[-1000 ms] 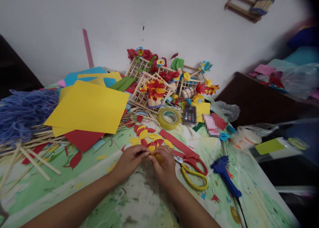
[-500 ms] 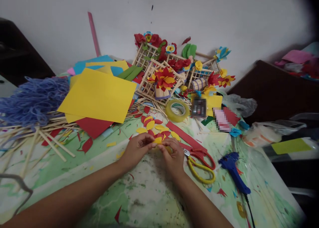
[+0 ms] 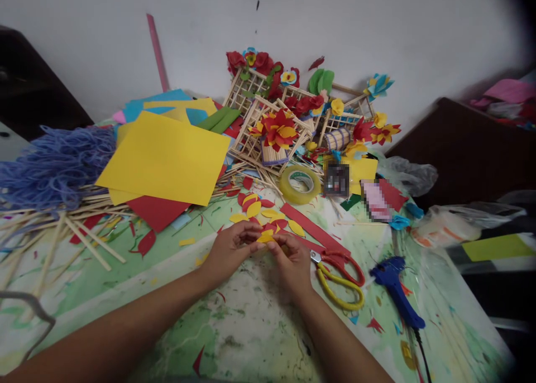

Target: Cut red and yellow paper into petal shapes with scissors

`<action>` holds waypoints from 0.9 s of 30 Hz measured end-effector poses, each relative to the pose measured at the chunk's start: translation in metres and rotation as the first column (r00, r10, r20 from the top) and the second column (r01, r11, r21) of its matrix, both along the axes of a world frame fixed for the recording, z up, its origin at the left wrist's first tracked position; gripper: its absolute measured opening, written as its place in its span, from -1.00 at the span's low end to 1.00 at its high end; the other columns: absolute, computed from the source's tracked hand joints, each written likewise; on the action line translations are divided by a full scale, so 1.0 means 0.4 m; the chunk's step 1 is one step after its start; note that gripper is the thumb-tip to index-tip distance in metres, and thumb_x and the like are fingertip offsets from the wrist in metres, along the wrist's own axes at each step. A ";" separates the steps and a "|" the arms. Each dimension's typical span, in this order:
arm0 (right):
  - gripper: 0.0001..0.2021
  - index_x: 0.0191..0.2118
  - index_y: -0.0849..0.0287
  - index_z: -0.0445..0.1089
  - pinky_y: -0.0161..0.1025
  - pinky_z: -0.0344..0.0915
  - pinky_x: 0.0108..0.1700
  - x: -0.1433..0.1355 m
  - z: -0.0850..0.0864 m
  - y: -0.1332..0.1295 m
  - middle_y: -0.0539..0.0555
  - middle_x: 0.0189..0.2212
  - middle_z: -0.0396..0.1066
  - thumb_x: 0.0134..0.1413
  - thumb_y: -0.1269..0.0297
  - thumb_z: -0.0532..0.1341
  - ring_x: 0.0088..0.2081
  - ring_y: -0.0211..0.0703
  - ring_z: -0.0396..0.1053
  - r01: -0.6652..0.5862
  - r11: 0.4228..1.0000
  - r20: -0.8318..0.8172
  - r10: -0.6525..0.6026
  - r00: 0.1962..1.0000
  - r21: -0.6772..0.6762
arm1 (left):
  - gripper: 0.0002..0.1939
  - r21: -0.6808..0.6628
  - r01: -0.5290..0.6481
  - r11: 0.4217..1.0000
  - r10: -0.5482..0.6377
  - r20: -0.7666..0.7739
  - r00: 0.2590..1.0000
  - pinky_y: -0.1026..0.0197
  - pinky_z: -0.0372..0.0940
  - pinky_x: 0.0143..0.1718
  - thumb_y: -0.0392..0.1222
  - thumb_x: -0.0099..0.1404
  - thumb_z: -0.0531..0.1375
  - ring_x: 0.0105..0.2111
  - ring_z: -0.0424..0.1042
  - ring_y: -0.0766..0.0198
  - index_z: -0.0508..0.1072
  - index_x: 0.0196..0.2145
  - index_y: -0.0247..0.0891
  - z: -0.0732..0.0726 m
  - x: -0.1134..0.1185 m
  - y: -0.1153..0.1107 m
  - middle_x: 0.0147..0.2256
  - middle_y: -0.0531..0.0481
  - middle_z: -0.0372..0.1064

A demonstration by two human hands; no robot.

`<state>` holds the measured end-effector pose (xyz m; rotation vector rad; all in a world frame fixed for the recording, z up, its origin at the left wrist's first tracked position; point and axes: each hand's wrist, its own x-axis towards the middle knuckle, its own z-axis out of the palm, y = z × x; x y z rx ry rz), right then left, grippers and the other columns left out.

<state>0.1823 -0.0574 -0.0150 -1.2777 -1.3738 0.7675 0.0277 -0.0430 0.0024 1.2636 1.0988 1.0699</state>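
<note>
My left hand [image 3: 230, 250] and my right hand [image 3: 293, 262] meet at the middle of the table, fingertips pinched together on a small yellow paper petal [image 3: 266, 237]. Just beyond them lies a scatter of red and yellow cut petals [image 3: 256, 211]. A pair of scissors [image 3: 338, 276] with red and yellow handles rests immediately right of my right hand. A red paper strip [image 3: 313, 230] lies behind the scissors.
A blue glue gun [image 3: 395, 290] lies at the right. A tape roll [image 3: 299, 184], yellow paper sheets [image 3: 167, 159], blue yarn [image 3: 54, 165], wooden sticks [image 3: 62, 232] and stick frames with paper flowers [image 3: 276, 126] crowd the back. A dark cabinet [image 3: 460, 154] stands right.
The view tilted down and shifted a little, so the table sits higher in frame. My hands stay together, still working the yellow petal between the fingertips.
</note>
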 end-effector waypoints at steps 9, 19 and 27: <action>-0.92 -0.43 0.11 0.49 -0.25 0.30 -0.38 0.005 0.019 0.001 -0.01 -0.53 0.44 -0.11 0.25 0.29 -0.45 -0.19 0.36 -0.013 0.999 -0.003 0.013 1.000 0.032 | -0.64 -0.031 0.120 0.992 -0.121 -0.059 0.991 0.18 0.33 -0.18 -0.20 0.02 0.29 -0.23 0.47 0.16 0.49 -0.17 -0.25 0.018 -0.001 0.005 -0.23 -0.07 0.52; -0.91 -0.43 0.13 0.50 -0.28 0.26 -0.38 0.007 0.019 0.000 -0.02 -0.53 0.42 -0.12 0.25 0.29 -0.46 -0.22 0.33 -0.013 1.000 -0.007 0.013 1.000 0.006 | -0.81 0.014 0.163 0.986 -0.155 -0.240 0.958 0.33 0.24 -0.40 -0.11 0.13 0.22 -0.45 0.38 0.30 0.55 -0.39 -0.28 0.009 -0.009 0.008 -0.48 0.04 0.47; -0.95 -0.46 0.10 0.51 -0.30 0.25 -0.39 0.009 0.021 0.001 -0.04 -0.56 0.41 -0.14 0.29 0.30 -0.47 -0.23 0.33 -0.041 0.999 -0.037 0.039 0.999 -0.035 | -0.77 -0.064 0.158 0.985 -0.166 -0.145 0.975 0.34 0.20 -0.45 -0.07 0.10 0.25 -0.49 0.34 0.32 0.56 -0.41 -0.30 0.003 -0.009 0.007 -0.53 0.03 0.43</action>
